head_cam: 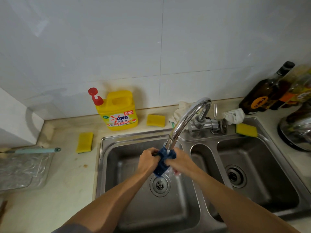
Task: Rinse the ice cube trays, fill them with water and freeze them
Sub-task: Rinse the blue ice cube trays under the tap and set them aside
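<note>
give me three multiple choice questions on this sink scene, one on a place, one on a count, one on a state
1. Where is the blue tray?
A) on the counter
B) under the faucet, over the left basin
C) in the right basin

2. How many yellow sponges are out?
A) one
B) two
C) three

3. How is the tray held?
A) by the left hand and right hand
B) by one hand only
C) lying loose

Answers: 1 B, it sits just below the faucet; 2 C, three show; 3 A, both hands grip it.
</note>
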Available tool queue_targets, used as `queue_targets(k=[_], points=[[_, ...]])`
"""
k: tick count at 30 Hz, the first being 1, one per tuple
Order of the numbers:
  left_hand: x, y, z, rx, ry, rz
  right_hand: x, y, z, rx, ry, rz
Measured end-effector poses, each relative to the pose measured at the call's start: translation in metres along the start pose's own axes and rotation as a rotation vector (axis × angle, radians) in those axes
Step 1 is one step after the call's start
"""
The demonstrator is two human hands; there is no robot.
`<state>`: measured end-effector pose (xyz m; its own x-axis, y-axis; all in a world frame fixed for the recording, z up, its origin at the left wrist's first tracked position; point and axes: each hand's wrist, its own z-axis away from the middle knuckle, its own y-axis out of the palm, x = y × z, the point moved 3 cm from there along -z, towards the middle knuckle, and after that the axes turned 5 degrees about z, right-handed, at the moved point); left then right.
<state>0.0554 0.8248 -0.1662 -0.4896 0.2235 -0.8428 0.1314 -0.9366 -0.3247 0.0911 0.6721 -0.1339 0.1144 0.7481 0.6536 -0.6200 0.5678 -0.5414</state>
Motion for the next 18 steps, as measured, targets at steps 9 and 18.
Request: queue_targets(k=[9, 18], points=[[0.004, 0.001, -0.007, 0.029, -0.154, 0.266, -0.002, -0.004, -0.004, -0.092, 0.033, -0.059], [0.015, 0.000, -0.005, -0.007, -0.325, 0.531, 0.006, 0.001, 0.001, -0.134, 0.057, -0.262]])
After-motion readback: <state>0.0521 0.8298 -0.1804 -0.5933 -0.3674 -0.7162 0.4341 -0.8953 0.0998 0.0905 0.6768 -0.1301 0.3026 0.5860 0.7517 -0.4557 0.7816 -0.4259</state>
